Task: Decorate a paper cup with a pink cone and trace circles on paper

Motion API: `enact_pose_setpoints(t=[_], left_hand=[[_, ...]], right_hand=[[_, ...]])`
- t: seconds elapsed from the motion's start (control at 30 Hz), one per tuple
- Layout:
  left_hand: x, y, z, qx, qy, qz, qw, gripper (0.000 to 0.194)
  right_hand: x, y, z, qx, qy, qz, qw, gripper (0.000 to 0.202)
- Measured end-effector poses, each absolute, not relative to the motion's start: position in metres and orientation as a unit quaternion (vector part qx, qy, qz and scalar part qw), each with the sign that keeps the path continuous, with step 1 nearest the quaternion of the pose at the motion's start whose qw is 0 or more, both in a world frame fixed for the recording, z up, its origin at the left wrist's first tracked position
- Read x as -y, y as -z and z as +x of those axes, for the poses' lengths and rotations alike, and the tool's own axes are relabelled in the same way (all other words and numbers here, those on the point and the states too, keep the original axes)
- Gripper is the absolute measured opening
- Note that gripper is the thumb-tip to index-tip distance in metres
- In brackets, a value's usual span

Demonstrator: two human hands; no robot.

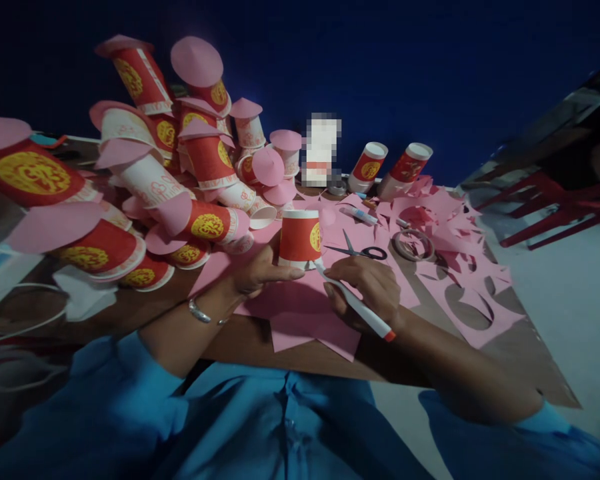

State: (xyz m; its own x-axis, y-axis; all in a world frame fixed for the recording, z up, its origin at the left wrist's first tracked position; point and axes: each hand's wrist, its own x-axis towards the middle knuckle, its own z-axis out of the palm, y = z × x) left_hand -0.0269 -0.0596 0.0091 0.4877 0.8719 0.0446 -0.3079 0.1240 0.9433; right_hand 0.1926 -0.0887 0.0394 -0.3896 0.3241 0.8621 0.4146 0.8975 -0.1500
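At the person's twelve o'clock I see a red-and-white paper cup with a yellow emblem (297,237). The left hand (261,273) is curled about its lower left, thumb along the bottom edge. The right hand (370,283), at the cup's four o'clock, pinches a slim white marker with an orange-red end (367,312), its tip at that edge. Black-handled metal scissors (354,252) lie at the cup's three o'clock; paper cups with pink paper cones (210,162) crowd nine to eleven.
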Motion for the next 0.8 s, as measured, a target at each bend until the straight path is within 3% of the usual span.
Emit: enact_pose_setpoints(t=[0.37, 0.6, 0.8], left_hand=[[0.0593, -0.0057, -0.0278, -0.262, -0.423, 0.515, 0.698, 0.068], [0.0591, -0.0044, -0.0279, -0.271, -0.423, 0.514, 0.695, 0.067], [0.0581, -0.0066, -0.0273, -0.275, -0.413, 0.517, 0.698, 0.076]], right_hand=[[0.0867, -0.0366, 0.1925, 0.834, 0.054, -0.222, 0.502, 0.011], [0.0895, -0.0367, 0.1938, 0.835, -0.001, -0.245, 0.493, 0.002], [0.0903, -0.0376, 0.1939, 0.844, -0.019, -0.23, 0.484, 0.004]])
